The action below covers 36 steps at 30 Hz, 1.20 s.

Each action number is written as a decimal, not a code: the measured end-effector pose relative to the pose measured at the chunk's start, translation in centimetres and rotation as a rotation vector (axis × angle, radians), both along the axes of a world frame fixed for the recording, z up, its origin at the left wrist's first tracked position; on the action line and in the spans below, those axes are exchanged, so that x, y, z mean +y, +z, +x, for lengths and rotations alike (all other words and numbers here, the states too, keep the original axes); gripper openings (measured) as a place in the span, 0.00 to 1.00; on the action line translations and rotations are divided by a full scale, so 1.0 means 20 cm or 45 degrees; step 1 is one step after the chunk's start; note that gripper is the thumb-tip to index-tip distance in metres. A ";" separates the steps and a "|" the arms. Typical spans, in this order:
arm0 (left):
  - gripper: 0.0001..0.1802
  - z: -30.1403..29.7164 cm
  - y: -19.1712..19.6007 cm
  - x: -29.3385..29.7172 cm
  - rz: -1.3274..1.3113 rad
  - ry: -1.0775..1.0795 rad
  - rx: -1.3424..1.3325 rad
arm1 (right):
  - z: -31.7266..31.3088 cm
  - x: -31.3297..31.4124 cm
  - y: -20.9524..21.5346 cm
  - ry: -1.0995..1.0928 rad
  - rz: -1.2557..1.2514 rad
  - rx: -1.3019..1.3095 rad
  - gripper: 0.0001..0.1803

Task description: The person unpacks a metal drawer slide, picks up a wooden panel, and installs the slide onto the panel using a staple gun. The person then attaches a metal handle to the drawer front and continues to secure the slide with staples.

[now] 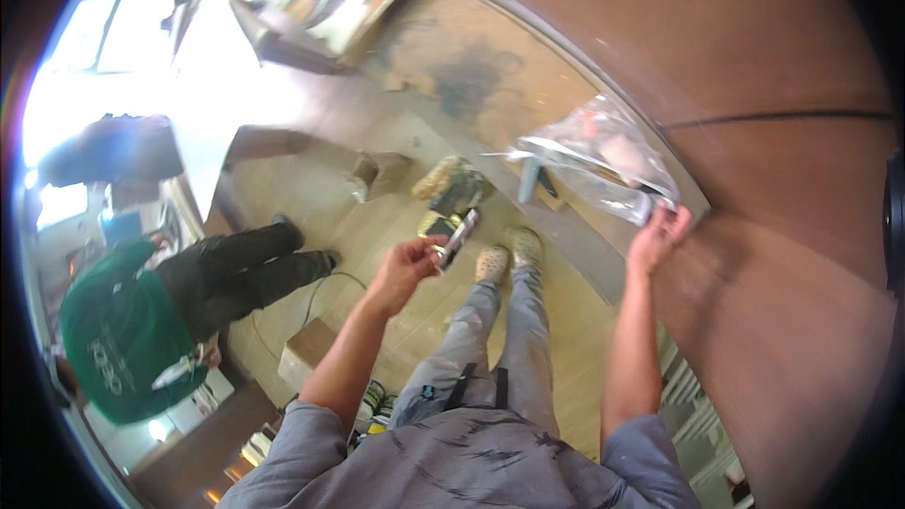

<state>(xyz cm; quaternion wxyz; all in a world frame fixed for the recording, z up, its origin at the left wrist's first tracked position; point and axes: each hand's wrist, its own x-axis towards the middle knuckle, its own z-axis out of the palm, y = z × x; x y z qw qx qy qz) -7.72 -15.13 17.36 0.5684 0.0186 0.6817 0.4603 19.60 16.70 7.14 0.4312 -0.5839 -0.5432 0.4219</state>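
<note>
My left hand is closed around one end of a slim, dark object with a silvery face, held in the air over the floor; blur hides its exact kind. At the bench corner, my right hand pinches the near edge of a clear plastic bag. The bag lies on the worn wooden bench, with pale and orange-red contents that I cannot make out. Beside the bag, a blue-grey, handle-like piece projects over the bench's edge.
A person in a green shirt and dark trousers is at the left. On the floor are a cardboard box, a cable, an open carton and a yellowish and dark bundle. Large brown panels stand at the right.
</note>
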 end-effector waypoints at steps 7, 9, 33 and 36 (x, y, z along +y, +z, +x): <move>0.22 0.16 -0.06 -0.64 -0.356 0.058 -0.007 | 0.32 0.08 -0.23 -0.104 -0.146 -0.223 0.14; 0.22 0.22 -0.02 -0.71 -0.333 0.141 -0.033 | 0.42 0.00 -0.31 -0.127 -0.313 -0.355 0.13; 0.17 1.08 0.47 -1.09 0.613 0.389 -1.365 | 0.47 -1.84 0.94 0.909 -1.738 1.526 0.45; 0.14 1.31 0.49 -1.25 0.584 0.429 -1.256 | 0.64 -1.99 1.00 0.909 -1.703 1.302 0.34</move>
